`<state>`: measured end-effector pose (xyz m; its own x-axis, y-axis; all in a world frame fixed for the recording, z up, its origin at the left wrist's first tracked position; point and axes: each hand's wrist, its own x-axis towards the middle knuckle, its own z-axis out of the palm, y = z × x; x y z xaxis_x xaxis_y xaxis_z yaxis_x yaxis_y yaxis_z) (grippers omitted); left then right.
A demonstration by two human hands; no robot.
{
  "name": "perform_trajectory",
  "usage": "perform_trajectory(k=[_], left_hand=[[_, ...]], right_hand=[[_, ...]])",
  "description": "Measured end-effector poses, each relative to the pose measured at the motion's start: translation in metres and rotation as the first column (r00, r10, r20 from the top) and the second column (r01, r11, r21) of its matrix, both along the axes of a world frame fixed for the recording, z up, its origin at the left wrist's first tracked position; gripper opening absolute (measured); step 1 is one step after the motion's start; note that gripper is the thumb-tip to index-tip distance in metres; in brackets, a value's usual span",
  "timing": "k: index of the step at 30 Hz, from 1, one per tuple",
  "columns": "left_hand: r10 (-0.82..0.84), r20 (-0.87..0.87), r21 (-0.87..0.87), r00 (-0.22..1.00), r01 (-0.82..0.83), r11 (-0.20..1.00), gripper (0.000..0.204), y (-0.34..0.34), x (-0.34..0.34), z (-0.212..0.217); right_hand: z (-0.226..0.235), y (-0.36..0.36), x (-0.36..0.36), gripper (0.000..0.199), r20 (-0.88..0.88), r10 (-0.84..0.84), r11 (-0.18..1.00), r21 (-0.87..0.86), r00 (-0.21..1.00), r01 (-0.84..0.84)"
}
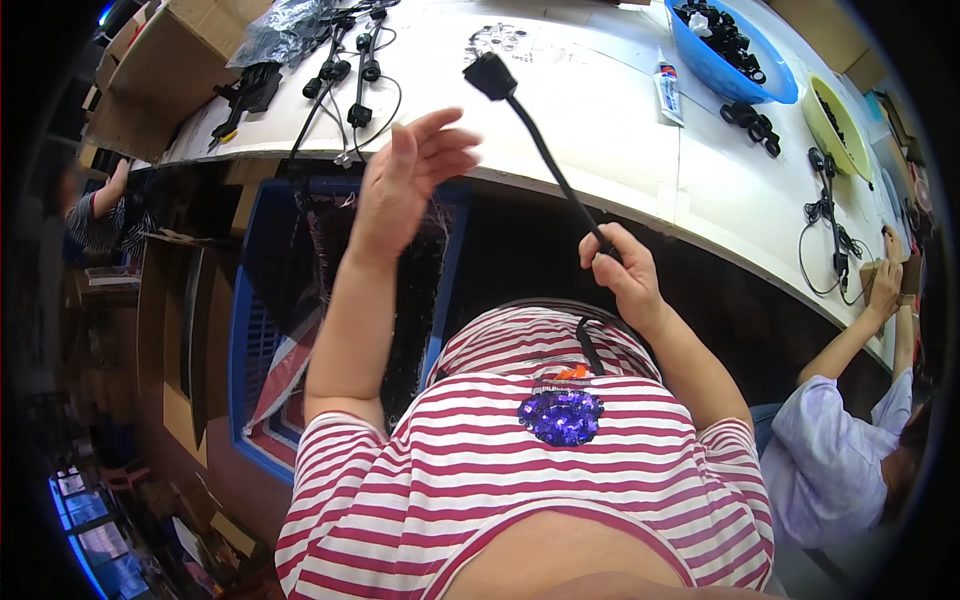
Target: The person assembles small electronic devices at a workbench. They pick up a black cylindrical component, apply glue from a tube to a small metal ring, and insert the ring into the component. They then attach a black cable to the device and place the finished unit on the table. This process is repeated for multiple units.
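Only partly seen: right hand clenches cable, lower run hidden behind fist; left hand spread, empty, beside it.

A long white worktable is being lit brightly from above, while cardboard boxes and a blue plastic crate are being kept in shadow.

The worktop curves across the top of the frame. Cable assemblies lie on it at upper left, a tube right of centre, and a basin of parts at upper right. A crate sits below the worktop's edge, left of centre.
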<state>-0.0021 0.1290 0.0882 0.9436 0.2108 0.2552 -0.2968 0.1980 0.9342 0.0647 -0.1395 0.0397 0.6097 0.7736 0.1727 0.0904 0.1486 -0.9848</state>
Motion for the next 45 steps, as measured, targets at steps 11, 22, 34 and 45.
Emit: perform_trajectory(k=[11,22,34,45], left_hand=[[0.02,0.226,-0.492,0.974,0.097,0.865,0.058,-0.06,0.013,-0.014],[0.026,0.258,-0.318,0.966,0.059,0.946,0.057,-0.056,0.002,-0.013],[-0.197,0.093,-0.142,0.976,0.209,0.968,0.046,-0.099,0.003,-0.047],[-0.343,-0.075,0.112,0.936,0.35,0.93,0.027,-0.148,-0.002,-0.1]], right_hand=[[-0.07,-0.012,-0.009,0.016,0.156,-0.115,0.967,-0.208,0.981,0.147],[-0.133,-0.03,0.008,0.012,0.633,-0.024,0.876,-0.36,0.774,0.321],[-0.006,-0.02,0.009,0.022,0.675,-0.292,0.931,0.039,0.678,0.363],[0.032,-0.01,0.004,0.009,0.67,-0.235,0.966,0.083,0.705,0.243]])
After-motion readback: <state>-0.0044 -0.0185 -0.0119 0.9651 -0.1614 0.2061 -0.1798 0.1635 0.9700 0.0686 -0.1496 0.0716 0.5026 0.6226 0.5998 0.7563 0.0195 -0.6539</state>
